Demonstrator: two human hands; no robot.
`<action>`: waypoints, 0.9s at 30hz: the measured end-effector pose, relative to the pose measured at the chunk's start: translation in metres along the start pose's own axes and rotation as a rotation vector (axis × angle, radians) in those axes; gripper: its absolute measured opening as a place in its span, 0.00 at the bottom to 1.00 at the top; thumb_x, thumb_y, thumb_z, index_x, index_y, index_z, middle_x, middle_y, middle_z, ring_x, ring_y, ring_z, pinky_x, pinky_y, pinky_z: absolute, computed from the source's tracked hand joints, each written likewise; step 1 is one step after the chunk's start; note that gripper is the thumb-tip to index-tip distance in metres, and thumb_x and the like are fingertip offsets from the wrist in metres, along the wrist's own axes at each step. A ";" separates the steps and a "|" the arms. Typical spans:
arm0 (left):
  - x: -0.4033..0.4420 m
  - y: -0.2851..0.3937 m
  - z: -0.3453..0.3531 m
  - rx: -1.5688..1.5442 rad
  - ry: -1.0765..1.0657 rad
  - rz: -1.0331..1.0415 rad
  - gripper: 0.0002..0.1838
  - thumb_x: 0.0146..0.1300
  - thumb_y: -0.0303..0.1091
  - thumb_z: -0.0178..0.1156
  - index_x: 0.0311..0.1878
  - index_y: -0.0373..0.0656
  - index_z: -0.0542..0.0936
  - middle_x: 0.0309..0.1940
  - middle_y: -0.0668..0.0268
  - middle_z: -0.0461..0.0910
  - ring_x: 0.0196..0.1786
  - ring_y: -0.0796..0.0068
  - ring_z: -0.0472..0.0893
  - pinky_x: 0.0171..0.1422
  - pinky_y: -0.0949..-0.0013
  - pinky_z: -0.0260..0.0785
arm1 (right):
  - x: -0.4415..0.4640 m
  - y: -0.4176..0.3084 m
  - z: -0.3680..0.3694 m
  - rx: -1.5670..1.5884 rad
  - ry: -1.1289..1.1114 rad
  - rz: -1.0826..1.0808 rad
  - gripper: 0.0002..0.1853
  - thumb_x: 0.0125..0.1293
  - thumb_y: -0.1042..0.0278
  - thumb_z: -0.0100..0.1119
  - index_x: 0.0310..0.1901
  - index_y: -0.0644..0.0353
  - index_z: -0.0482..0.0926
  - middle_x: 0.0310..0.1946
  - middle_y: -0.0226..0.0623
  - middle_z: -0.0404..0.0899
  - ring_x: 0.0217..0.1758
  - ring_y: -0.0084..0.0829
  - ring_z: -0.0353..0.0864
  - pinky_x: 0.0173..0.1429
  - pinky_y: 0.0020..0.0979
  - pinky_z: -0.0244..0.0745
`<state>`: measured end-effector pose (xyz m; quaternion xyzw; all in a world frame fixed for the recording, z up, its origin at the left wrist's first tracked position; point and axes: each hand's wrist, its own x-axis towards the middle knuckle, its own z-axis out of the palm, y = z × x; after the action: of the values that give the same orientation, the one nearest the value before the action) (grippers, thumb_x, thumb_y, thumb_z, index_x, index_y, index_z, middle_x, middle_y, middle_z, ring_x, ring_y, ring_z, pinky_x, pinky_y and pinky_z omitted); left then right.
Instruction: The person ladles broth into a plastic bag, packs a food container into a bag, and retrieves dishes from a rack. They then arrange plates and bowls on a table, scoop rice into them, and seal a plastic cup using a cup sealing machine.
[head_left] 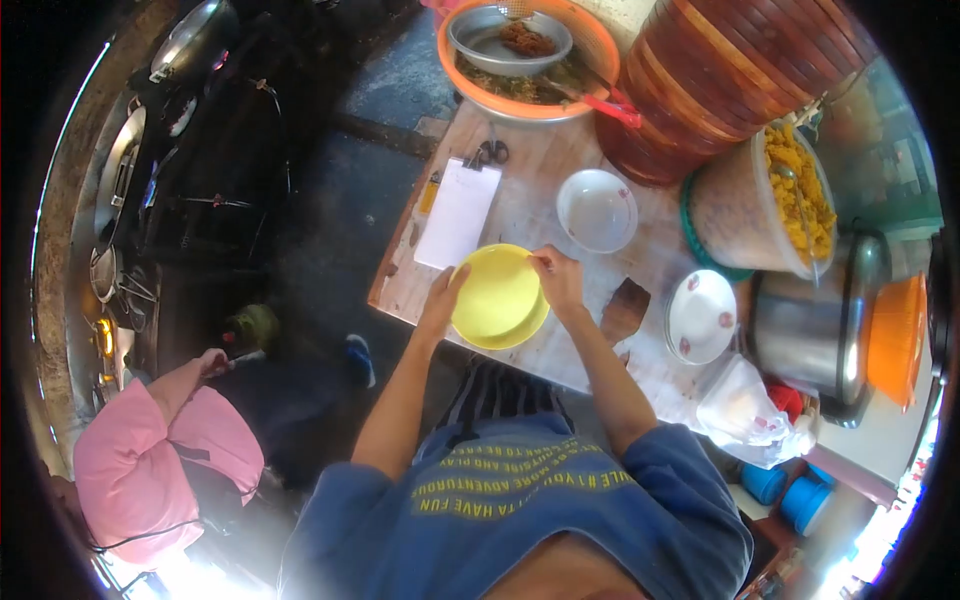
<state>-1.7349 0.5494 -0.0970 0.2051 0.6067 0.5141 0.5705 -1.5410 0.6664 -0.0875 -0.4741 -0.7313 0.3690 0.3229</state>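
Observation:
Between my two hands is a round, shallow yellow plate (498, 296), held at the near edge of the wooden table with nothing on it. My left hand (443, 303) grips its left rim, thumb on top. At the upper right rim, my right hand (558, 277) is closed, fingertips pinching the edge. Just beyond the plate lies a white notepad (460, 214) on a clipboard with a black clip. A white bowl (597, 211) stands a little past my right hand. To the right sit white plates (701, 316) with a floral mark.
An orange basin (600, 38) holding a metal bowl (510, 45) is at the back. Stacked reddish-brown wooden boards (700, 90) stand beside a tub of yellow food (745, 215). Rightward are a steel pot (805, 320) and plastic bag (745, 400). A person in pink (130, 470) is at left.

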 end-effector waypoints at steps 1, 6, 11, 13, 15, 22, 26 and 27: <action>-0.004 -0.003 0.004 -0.189 -0.075 0.042 0.26 0.71 0.49 0.51 0.57 0.33 0.74 0.48 0.64 0.78 0.51 0.76 0.75 0.56 0.72 0.67 | -0.003 0.005 -0.005 -0.023 -0.005 0.036 0.06 0.58 0.70 0.64 0.33 0.62 0.79 0.26 0.41 0.83 0.28 0.35 0.84 0.34 0.31 0.77; -0.014 -0.030 0.013 -0.303 -0.058 -0.083 0.22 0.73 0.45 0.48 0.55 0.34 0.75 0.47 0.66 0.78 0.51 0.76 0.75 0.56 0.72 0.67 | -0.030 0.031 -0.028 -0.009 0.006 0.139 0.05 0.58 0.71 0.63 0.33 0.62 0.78 0.24 0.42 0.82 0.28 0.35 0.84 0.34 0.32 0.77; -0.012 -0.068 -0.006 0.117 0.070 0.166 0.19 0.76 0.41 0.43 0.53 0.34 0.75 0.44 0.64 0.78 0.47 0.74 0.76 0.55 0.71 0.68 | -0.058 0.042 -0.077 -0.069 0.155 0.191 0.05 0.59 0.70 0.62 0.34 0.63 0.80 0.23 0.43 0.81 0.27 0.36 0.83 0.34 0.33 0.76; -0.016 -0.068 -0.014 0.406 0.195 0.276 0.18 0.76 0.38 0.41 0.49 0.33 0.76 0.39 0.63 0.78 0.43 0.73 0.76 0.51 0.69 0.68 | -0.066 0.057 -0.103 -0.135 0.173 0.214 0.06 0.59 0.70 0.62 0.34 0.62 0.80 0.24 0.44 0.81 0.27 0.37 0.83 0.34 0.34 0.75; -0.026 -0.052 -0.008 0.431 0.281 0.279 0.18 0.75 0.38 0.41 0.49 0.33 0.75 0.38 0.61 0.78 0.42 0.72 0.76 0.50 0.68 0.68 | -0.074 0.070 -0.126 -0.201 0.189 0.241 0.06 0.60 0.69 0.61 0.35 0.62 0.81 0.24 0.46 0.80 0.27 0.38 0.83 0.34 0.34 0.75; -0.006 -0.059 0.026 0.608 0.556 0.416 0.13 0.71 0.31 0.46 0.48 0.33 0.75 0.38 0.52 0.78 0.43 0.55 0.78 0.49 0.61 0.68 | -0.077 0.092 -0.157 -0.444 0.069 0.137 0.07 0.60 0.69 0.61 0.38 0.60 0.82 0.29 0.51 0.80 0.32 0.48 0.83 0.36 0.42 0.74; -0.004 -0.052 0.044 1.142 0.791 0.517 0.12 0.58 0.24 0.57 0.46 0.35 0.75 0.40 0.52 0.77 0.45 0.50 0.77 0.49 0.57 0.69 | -0.083 0.087 -0.162 -0.289 0.162 0.008 0.09 0.61 0.69 0.60 0.41 0.63 0.82 0.31 0.53 0.81 0.35 0.49 0.83 0.39 0.42 0.75; -0.002 -0.044 0.050 1.138 0.788 0.527 0.12 0.58 0.24 0.57 0.46 0.35 0.75 0.40 0.52 0.77 0.45 0.50 0.77 0.49 0.57 0.69 | -0.082 0.086 -0.167 -0.292 0.171 0.006 0.09 0.61 0.69 0.60 0.41 0.63 0.82 0.31 0.53 0.81 0.35 0.49 0.83 0.39 0.42 0.75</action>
<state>-1.6742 0.5505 -0.1246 0.4082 0.8700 0.2753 -0.0266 -1.3359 0.6526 -0.0836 -0.5478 -0.7456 0.2181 0.3107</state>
